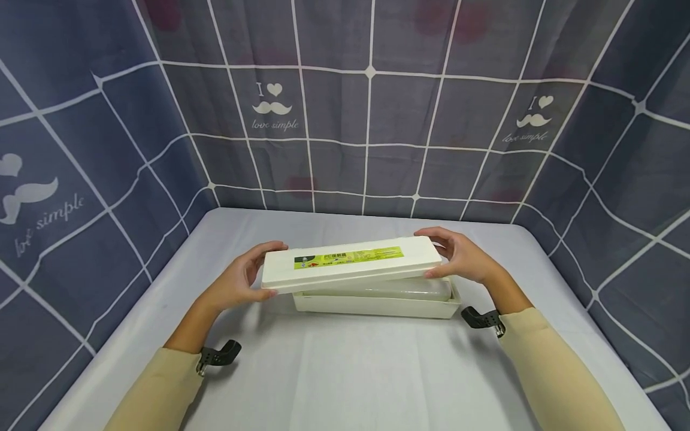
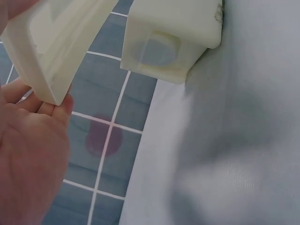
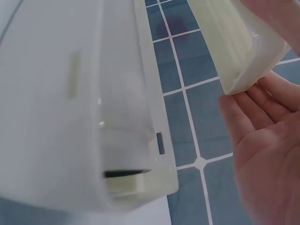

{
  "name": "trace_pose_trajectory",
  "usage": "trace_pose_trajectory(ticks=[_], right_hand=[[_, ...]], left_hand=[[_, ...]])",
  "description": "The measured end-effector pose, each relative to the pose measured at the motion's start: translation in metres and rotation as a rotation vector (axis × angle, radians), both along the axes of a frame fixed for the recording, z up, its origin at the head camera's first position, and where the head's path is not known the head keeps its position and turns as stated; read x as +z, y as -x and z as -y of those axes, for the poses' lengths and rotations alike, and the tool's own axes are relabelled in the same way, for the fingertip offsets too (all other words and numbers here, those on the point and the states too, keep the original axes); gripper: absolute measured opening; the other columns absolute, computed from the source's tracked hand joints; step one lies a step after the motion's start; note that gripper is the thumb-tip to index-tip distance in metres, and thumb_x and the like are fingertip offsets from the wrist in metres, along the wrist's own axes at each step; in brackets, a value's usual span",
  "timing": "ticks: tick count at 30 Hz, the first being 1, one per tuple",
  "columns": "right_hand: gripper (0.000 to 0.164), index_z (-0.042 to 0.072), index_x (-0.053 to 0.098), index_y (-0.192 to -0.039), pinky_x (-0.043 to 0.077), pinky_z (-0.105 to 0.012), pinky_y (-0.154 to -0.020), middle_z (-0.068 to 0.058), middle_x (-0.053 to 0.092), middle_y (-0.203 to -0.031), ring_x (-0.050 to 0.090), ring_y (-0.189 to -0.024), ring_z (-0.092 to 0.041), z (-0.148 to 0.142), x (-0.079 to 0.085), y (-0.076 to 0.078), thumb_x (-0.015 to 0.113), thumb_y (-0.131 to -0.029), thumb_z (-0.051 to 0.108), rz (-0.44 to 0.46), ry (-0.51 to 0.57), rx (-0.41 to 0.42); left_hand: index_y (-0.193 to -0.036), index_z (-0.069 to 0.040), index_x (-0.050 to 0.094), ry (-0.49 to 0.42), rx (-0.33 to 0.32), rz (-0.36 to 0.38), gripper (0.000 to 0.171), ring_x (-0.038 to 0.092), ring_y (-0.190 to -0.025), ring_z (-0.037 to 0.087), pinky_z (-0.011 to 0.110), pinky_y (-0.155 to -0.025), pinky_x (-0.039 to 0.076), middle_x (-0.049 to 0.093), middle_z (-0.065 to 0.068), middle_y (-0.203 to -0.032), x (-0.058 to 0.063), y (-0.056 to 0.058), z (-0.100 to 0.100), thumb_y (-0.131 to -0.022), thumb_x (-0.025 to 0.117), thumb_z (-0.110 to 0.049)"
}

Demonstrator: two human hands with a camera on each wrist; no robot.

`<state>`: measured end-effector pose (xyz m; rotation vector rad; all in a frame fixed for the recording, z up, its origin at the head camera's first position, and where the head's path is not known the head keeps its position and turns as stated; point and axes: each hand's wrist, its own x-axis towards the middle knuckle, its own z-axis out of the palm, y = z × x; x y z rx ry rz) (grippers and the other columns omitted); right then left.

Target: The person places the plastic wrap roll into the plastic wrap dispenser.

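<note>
A long white cling film box lid (image 1: 350,276) with a green and yellow label is lifted and tilted above its base. My left hand (image 1: 234,280) grips the lid's left end, thumb at the front edge and fingers behind. At the other end, my right hand (image 1: 465,258) holds the lid the same way. Below it, the white box base (image 1: 377,306) rests on the table, with a translucent cling film roll (image 1: 415,290) lying in it. The right wrist view shows the roll (image 3: 126,89) inside the base, apart from the raised lid (image 3: 234,47).
A white cloth covers the table (image 1: 350,371). Dark blue-grey checked curtains (image 1: 339,108) with white lines stand at the back and both sides. A black wrist strap mount sits on each wrist.
</note>
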<state>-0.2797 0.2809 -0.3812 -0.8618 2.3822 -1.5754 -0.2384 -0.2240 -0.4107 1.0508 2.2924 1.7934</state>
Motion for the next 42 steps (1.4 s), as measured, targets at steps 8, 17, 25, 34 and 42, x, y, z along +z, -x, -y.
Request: trace_pose_trajectory(ticks=[8,17,25,34,42], right_hand=[[0.087,0.0,0.047,-0.147,0.052,-0.019,-0.103,-0.016,0.049,-0.149,0.057,-0.129,-0.009,-0.01,-0.009,-0.013,0.088,-0.071,-0.008,0.022,0.061,-0.015],[0.089,-0.008,0.041,-0.149,0.051,-0.02,-0.105,-0.005,0.051,-0.151,0.054,-0.135,-0.006,-0.022,-0.02,-0.025,0.084,-0.072,-0.015,0.013,0.135,-0.016],[0.087,-0.007,0.042,-0.149,0.048,-0.016,-0.107,-0.006,0.051,-0.152,0.052,-0.137,-0.006,-0.028,-0.028,-0.034,0.083,-0.072,-0.015,0.007,0.161,-0.034],[0.085,-0.01,0.041,-0.148,0.052,-0.018,-0.101,-0.006,0.055,-0.147,0.058,-0.129,-0.009,-0.031,-0.034,-0.041,0.08,-0.072,-0.019,0.017,0.212,-0.044],[0.084,-0.01,0.04,-0.149,0.05,-0.015,-0.103,-0.004,0.057,-0.143,0.058,-0.128,-0.008,-0.034,-0.04,-0.046,0.079,-0.074,-0.018,0.008,0.225,-0.071]], left_hand=[[-0.151,0.003,0.041,0.006,0.019,0.047,0.086,0.048,-0.135,0.006,0.014,-0.103,0.048,0.043,0.022,-0.155,0.0,0.005,-0.005,-0.076,0.081,0.011],[-0.147,0.008,0.042,-0.04,-0.008,0.061,0.082,0.048,-0.138,0.007,0.015,-0.112,0.042,0.046,0.025,-0.15,-0.003,0.013,-0.013,-0.076,0.081,0.013],[-0.147,0.006,0.043,-0.049,-0.028,0.064,0.083,0.051,-0.136,0.01,0.018,-0.114,0.042,0.047,0.025,-0.149,-0.006,0.016,-0.018,-0.075,0.082,0.013],[-0.147,0.008,0.043,-0.056,-0.04,0.063,0.082,0.05,-0.138,0.008,0.017,-0.116,0.039,0.046,0.026,-0.15,-0.011,0.02,-0.025,-0.075,0.082,0.013],[-0.146,0.0,0.049,0.012,0.01,0.05,0.08,0.05,-0.138,0.012,0.018,-0.115,0.04,0.053,0.018,-0.148,-0.014,0.019,-0.03,-0.076,0.085,0.006]])
